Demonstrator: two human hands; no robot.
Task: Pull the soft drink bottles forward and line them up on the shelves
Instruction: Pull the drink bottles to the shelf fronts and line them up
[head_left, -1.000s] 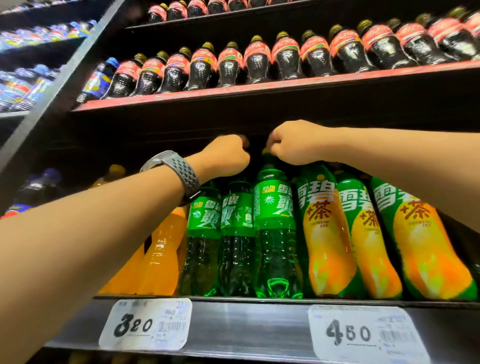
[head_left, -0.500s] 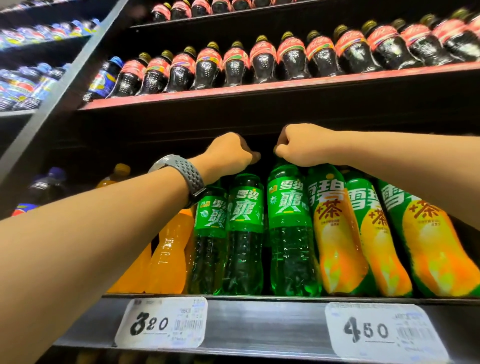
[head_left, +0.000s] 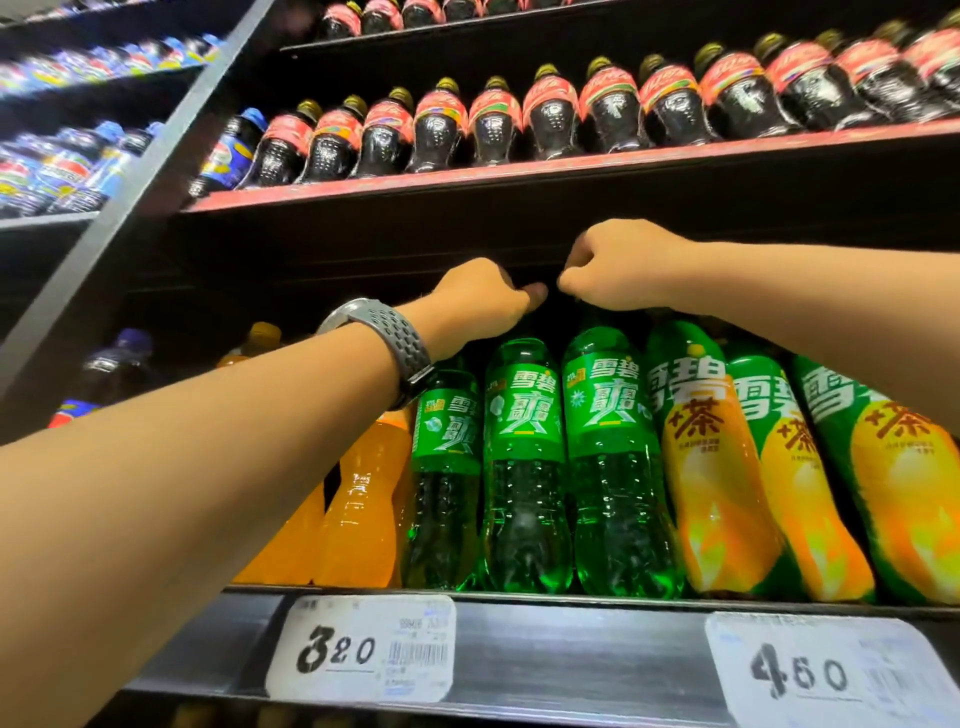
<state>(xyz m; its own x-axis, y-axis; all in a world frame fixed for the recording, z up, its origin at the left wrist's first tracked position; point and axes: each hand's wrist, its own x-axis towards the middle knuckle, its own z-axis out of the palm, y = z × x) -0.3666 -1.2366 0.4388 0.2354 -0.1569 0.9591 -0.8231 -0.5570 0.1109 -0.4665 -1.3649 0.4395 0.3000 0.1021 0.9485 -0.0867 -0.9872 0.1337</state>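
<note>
Along the shelf (head_left: 571, 660) front, the middle green bottle (head_left: 524, 467) has come forward and now stands level with the right green bottle (head_left: 615, 467), so the row is evening out. Both are upright, clear green plastic. The left hand (head_left: 483, 304) and right hand (head_left: 618, 267) clench their hidden caps. The left green bottle (head_left: 447, 467) sits farther back.

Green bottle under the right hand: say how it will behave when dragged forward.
The green bottle looks full, so probably heavy and stiff. Tall, held by the right hand at its top, it may tip. Smooth plastic likely slides.
</note>
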